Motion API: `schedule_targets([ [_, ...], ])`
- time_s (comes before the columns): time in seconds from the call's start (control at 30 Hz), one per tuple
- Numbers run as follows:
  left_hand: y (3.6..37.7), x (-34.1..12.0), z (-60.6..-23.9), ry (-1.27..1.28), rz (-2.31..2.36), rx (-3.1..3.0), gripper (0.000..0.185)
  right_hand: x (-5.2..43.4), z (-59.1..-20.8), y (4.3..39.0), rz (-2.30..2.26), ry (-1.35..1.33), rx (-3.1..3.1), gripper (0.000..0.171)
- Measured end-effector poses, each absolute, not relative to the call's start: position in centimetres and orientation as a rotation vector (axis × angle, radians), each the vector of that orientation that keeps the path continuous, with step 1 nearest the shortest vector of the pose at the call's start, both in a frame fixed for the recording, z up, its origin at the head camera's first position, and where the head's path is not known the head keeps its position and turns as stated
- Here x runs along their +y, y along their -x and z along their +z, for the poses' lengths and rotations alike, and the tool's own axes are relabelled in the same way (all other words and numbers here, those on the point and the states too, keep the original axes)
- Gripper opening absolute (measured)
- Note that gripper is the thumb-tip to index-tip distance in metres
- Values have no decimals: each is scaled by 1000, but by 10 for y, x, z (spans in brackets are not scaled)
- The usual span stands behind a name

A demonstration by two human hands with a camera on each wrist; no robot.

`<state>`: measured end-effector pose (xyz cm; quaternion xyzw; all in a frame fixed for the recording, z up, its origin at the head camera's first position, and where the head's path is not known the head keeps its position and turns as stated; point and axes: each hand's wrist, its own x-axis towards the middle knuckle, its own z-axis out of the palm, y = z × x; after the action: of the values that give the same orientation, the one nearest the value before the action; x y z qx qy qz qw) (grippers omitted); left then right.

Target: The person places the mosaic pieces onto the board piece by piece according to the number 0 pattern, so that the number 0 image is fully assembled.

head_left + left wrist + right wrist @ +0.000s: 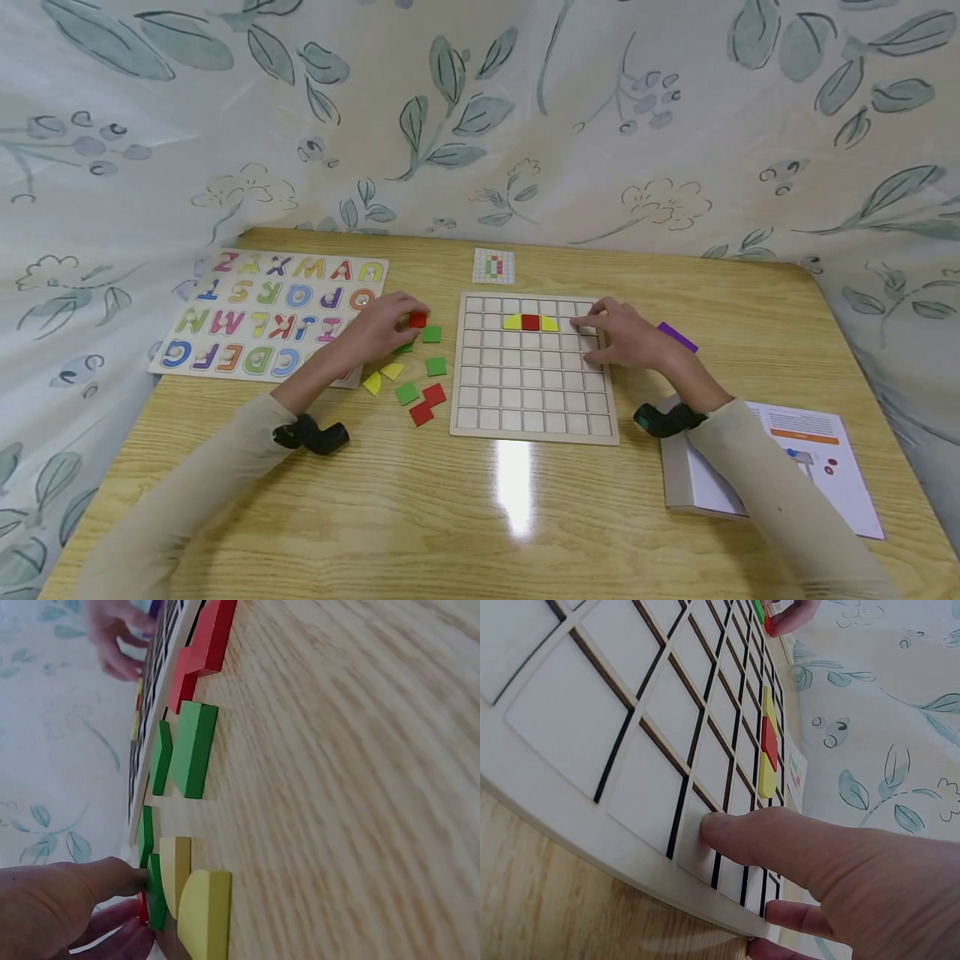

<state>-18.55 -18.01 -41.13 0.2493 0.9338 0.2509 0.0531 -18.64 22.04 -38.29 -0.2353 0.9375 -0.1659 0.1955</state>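
My left hand [382,325] pinches a red square tile [417,319] just left of the grid board, among loose tiles. In the left wrist view its thumb is beside a green tile [155,892], with a bit of red showing between thumb and fingers. The white grid board [532,436] carries a red square [530,322] between two yellow quarter-round pieces [512,322] in an upper row. My right hand [626,336] rests at the board's right edge, fingers spread; its thumb [739,832] touches a cell in the right wrist view.
Several green, red [433,394] and yellow tiles lie left of the board. Farther left is an alphabet puzzle board [258,312]. A small pattern card [493,267] lies behind the grid. A purple piece [677,337] and a white box [817,467] are on the right, the box partly under the right forearm.
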Motion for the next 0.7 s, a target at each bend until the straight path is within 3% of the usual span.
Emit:
schedule_targets([
  [0.37,182,-171,-408,-920,815,2936,18,220,-379,187,-451,668,2624,61],
  [0.7,172,-71,-395,-1415,514,2888,16,225,-376,186,-444,656,2633,61],
])
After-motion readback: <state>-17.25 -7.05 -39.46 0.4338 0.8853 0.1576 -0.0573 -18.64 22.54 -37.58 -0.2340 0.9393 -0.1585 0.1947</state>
